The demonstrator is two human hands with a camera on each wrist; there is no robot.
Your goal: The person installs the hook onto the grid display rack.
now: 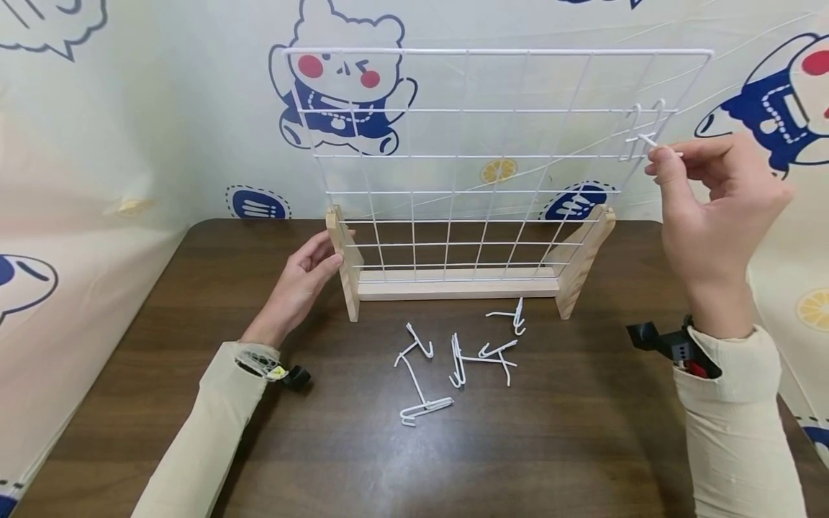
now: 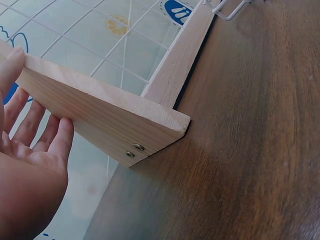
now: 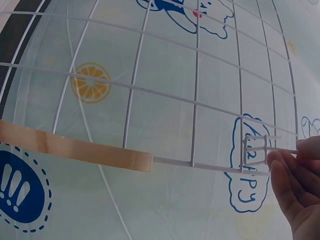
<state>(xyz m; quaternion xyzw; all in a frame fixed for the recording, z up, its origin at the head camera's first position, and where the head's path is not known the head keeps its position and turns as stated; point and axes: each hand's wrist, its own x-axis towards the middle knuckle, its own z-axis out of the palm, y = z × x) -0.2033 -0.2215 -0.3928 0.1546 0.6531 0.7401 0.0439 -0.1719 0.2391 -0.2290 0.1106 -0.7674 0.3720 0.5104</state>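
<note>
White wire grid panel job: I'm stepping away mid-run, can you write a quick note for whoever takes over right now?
Left hand: open, fingers flat against the left wooden foot of the white wire grid panel, steadying it.
Right hand: pinches a white wire hook at the panel's upper right corner; whether it is fully seated on the wires cannot be told.
Done: at most that one hook.
Left: several loose white hooks lie on the dark wooden table in front of the stand, probably to be hung next.
</note>
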